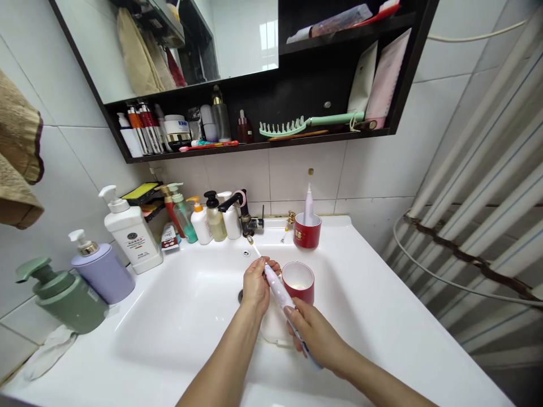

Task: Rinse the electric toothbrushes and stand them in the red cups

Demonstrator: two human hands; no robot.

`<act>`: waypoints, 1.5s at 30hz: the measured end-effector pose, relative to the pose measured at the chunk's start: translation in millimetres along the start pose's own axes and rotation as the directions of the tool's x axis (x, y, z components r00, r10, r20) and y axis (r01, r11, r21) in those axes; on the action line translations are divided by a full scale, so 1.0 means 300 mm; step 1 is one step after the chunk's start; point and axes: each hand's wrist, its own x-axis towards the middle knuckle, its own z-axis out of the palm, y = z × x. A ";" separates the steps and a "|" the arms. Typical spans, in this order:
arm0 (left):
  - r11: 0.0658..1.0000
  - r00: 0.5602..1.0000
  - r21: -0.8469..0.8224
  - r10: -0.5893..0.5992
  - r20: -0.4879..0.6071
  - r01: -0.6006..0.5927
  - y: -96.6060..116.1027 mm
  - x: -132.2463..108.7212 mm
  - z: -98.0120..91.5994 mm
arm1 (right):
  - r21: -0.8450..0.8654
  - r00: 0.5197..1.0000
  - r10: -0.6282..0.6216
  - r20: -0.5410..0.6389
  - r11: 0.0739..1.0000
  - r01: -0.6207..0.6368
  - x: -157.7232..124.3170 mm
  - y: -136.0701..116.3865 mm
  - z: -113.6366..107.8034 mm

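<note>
Over the sink [190, 305], my right hand [316, 333] is wrapped round the handle of a pale electric toothbrush [278, 288], which points away from me and to the left. My left hand [257, 285] has its fingers curled at the toothbrush's upper end, by the slim neck; part of its grip is hidden. Just right of the toothbrush a red cup [299, 282] with a white inside stands in the basin, partly behind my right hand. A second red cup [307, 233] on the back rim holds another electric toothbrush [309, 206].
A black faucet [248, 217] rises behind the basin. Several pump bottles line the left side, including a green one [63, 299], a purple one [104, 271] and a white one [133, 240]. Above hangs a dark mirror shelf [331, 96] with a green hairbrush [311, 121]. Pipes [487, 226] run at right.
</note>
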 end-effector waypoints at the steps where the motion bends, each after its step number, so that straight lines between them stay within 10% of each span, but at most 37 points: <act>1: 1.000 1.000 -0.002 -0.001 -0.007 0.001 -0.001 0.001 0.000 | -0.012 1.000 -0.003 -0.013 1.000 0.003 0.000 0.001 0.000; 36: 0.993 0.985 0.115 0.016 -0.174 0.004 0.017 0.047 -0.025 | 0.237 0.984 0.128 0.127 0.959 -0.156 -0.028 0.000 0.011; 41: 0.615 0.996 0.789 0.066 -0.062 0.009 0.029 0.159 -0.011 | 0.243 0.996 0.089 0.026 0.966 -0.093 -0.037 -0.020 -0.003; 45: 0.355 0.993 0.934 0.090 -0.071 0.034 0.015 0.297 0.040 | 0.247 0.998 0.056 -0.019 0.968 -0.050 -0.026 -0.023 -0.022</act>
